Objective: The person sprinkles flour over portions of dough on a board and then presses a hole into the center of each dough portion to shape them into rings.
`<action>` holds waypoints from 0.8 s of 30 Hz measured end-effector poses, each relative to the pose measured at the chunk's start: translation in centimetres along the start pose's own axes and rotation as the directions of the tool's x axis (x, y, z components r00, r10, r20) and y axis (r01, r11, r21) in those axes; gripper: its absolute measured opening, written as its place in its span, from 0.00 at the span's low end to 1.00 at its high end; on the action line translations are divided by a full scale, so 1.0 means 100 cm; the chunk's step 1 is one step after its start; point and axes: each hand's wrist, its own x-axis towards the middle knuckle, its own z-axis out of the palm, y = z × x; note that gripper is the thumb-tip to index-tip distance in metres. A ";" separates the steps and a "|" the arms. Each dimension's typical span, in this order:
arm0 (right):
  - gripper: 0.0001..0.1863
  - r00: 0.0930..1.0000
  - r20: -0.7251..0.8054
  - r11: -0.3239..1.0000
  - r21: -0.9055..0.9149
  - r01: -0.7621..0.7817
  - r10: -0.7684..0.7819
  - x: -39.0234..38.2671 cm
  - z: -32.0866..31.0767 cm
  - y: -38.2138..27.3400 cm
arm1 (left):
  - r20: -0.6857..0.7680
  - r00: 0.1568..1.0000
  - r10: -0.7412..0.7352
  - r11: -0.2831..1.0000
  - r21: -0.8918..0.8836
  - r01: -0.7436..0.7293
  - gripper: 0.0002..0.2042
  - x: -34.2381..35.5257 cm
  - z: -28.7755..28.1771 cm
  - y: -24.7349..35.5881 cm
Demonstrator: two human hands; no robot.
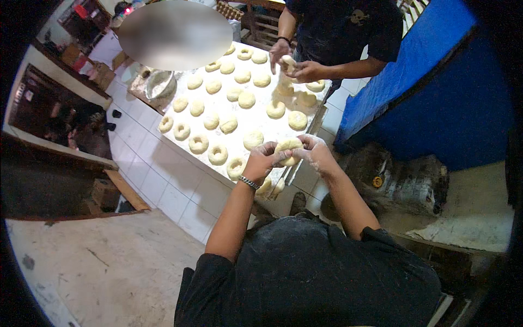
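Between my two hands I hold a pale, floury piece of dough (288, 145) over the near right corner of the white table. My left hand (263, 159), with a chain bracelet at the wrist, is closed round its left side. My right hand (316, 154) grips the right side, fingers dusted with flour. Just left of my left hand lies a dough ring (236, 168). Another ring (218, 154) and a round dough ball (253, 140) lie farther off. Whether the held piece has a hole cannot be made out.
The floured table (180, 147) carries several dough balls and rings. Across it a person in a dark shirt handles another dough piece (289, 64). A bowl (160, 84) stands at the far left. A blue partition (414, 98) rises on the right, with dark sacks (417, 185) below it.
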 end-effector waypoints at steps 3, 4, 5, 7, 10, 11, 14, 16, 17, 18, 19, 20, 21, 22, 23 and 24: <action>0.20 0.992 0.118 0.998 -0.041 -0.038 0.043 -0.010 -0.004 0.026 | -0.055 0.996 -0.077 0.991 0.106 0.082 0.14 -0.016 0.003 -0.008; 0.21 0.983 0.183 0.997 -0.080 0.007 0.008 -0.017 -0.006 0.039 | -0.089 0.993 -0.076 0.919 0.380 0.105 0.14 -0.022 0.001 -0.016; 0.21 0.980 0.200 0.998 -0.060 0.008 0.004 -0.021 -0.008 0.050 | -0.123 0.990 -0.072 0.773 0.621 0.133 0.13 -0.029 -0.001 -0.026; 0.20 0.922 0.373 0.970 -0.242 -0.013 0.105 -0.025 -0.006 0.074 | -0.298 0.951 0.077 0.722 0.675 0.153 0.13 -0.049 0.019 -0.047; 0.19 0.957 0.273 0.992 -0.105 -0.076 0.102 -0.037 0.004 0.077 | -0.393 0.861 0.324 0.810 0.585 -0.038 0.16 -0.064 0.037 -0.068; 0.18 0.977 0.203 0.997 -0.051 -0.064 0.073 -0.040 0.012 0.072 | -0.417 0.874 0.250 0.825 0.565 0.034 0.17 -0.066 0.033 -0.069; 0.21 0.991 0.129 0.983 -0.184 -0.013 0.037 -0.044 0.025 0.088 | -0.382 0.901 0.205 0.730 0.673 0.119 0.18 -0.073 0.024 -0.056; 0.23 0.974 0.221 0.868 -0.476 0.144 -0.040 -0.051 0.037 0.072 | -0.502 0.865 0.006 0.940 0.298 0.167 0.20 -0.081 0.009 -0.061; 0.23 0.973 0.228 0.863 -0.481 0.155 -0.048 -0.051 0.045 0.062 | -0.505 0.863 0.016 0.943 0.296 0.155 0.20 -0.088 -0.003 -0.064; 0.22 0.988 0.140 0.909 -0.399 0.118 -0.067 -0.053 0.050 0.053 | -0.290 0.944 0.157 0.840 0.541 0.027 0.21 -0.095 -0.008 -0.060; 0.21 0.996 0.048 0.947 -0.308 0.091 -0.080 -0.054 0.057 0.048 | -0.267 0.963 0.020 0.940 0.334 0.073 0.21 -0.096 -0.009 -0.057; 0.21 0.990 0.105 0.873 -0.470 0.132 -0.093 -0.054 0.066 0.052 | -0.239 0.964 -0.117 0.981 0.122 0.149 0.21 -0.097 -0.012 -0.051; 0.21 0.991 0.095 0.864 -0.487 0.126 -0.091 -0.057 0.076 0.049 | -0.225 0.960 -0.167 0.948 -0.303 0.094 0.21 -0.100 -0.024 -0.045; 0.22 0.989 0.140 0.802 -0.586 0.117 -0.043 -0.061 0.088 0.038 | -0.222 0.967 -0.125 0.912 -0.410 0.024 0.21 -0.102 -0.029 -0.034; 0.23 0.984 0.176 0.729 -0.676 0.110 0.014 -0.063 0.102 0.031 | -0.222 0.971 -0.088 0.858 -0.512 -0.039 0.22 -0.105 -0.036 -0.026; 0.23 0.998 0.064 0.877 -0.481 0.020 0.013 -0.062 0.122 0.034 | -0.212 0.974 -0.083 0.851 -0.523 -0.041 0.22 -0.110 -0.054 -0.035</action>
